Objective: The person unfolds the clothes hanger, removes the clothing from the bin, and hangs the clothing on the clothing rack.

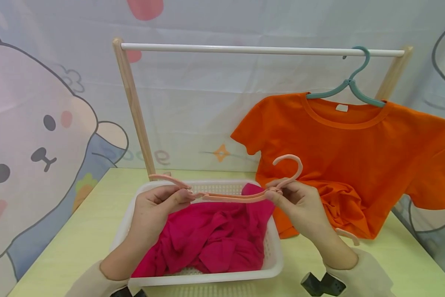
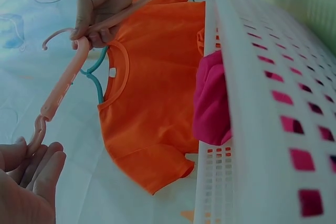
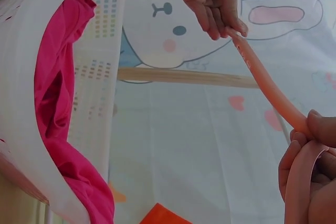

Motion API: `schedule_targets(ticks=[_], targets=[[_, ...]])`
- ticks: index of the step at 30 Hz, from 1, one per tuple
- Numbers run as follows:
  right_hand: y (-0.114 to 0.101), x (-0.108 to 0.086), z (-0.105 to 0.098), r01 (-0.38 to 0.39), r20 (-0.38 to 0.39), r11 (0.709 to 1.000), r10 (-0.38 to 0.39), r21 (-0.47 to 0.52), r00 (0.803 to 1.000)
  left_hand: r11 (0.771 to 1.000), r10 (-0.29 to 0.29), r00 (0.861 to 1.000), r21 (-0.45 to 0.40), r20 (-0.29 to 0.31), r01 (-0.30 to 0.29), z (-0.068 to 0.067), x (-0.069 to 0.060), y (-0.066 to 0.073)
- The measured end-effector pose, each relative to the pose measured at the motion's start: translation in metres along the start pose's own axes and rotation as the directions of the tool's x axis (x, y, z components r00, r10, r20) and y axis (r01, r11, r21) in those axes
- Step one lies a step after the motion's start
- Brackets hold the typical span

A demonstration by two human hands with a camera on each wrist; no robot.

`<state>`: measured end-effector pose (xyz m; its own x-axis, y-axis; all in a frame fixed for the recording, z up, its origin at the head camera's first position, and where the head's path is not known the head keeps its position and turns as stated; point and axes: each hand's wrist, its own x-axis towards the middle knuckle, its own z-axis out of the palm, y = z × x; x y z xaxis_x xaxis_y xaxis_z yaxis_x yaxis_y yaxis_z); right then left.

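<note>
A pink clothes hanger (image 1: 237, 198) is held level above the basket by both hands. With thumb and fingers, my left hand (image 1: 151, 214) pinches one arm of it near a joint. At the base of its hook, my right hand (image 1: 300, 208) pinches the hanger, and the hook curves up above the fingers. The left wrist view shows the jointed hanger (image 2: 63, 85) stretched between the two hands. Below lies a crumpled magenta garment (image 1: 215, 239) in a white plastic basket (image 1: 203, 281); part of it rises against the basket's far right side.
An orange T-shirt (image 1: 337, 152) hangs at the right on a teal hanger (image 1: 361, 70), its lower part bunched on the table (image 1: 74, 235). A white rail (image 1: 226, 48) on wooden posts spans the back. Another pink hanger end (image 1: 348, 236) shows by my right wrist.
</note>
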<state>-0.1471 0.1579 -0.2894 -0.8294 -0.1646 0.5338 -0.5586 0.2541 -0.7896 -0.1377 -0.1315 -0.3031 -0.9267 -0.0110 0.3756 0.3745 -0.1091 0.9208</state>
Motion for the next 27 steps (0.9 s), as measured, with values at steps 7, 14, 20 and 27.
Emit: schedule_targets(ticks=[7, 14, 20, 27], targets=[[-0.002, -0.001, 0.001, -0.032, -0.041, 0.999, 0.032, 0.007, 0.999, 0.999, -0.036, 0.998, -0.033, -0.052, 0.035, 0.005, 0.000, -0.002], [-0.003, 0.000, 0.002, -0.032, -0.066, 0.999, 0.034, 0.035, 0.997, 0.995, -0.052, 0.994, -0.087, -0.094, 0.044, 0.011, -0.001, -0.006], [-0.003, 0.000, 0.002, -0.036, -0.079, 0.999, 0.039, 0.033, 0.996, 0.989, -0.077, 0.991, -0.135, -0.111, 0.061, 0.015, -0.002, -0.011], [-0.003, -0.001, 0.001, -0.061, -0.067, 0.998, 0.062, 0.024, 0.996, 0.990, -0.085, 0.991, -0.121, -0.101, 0.072, 0.015, -0.002, -0.011]])
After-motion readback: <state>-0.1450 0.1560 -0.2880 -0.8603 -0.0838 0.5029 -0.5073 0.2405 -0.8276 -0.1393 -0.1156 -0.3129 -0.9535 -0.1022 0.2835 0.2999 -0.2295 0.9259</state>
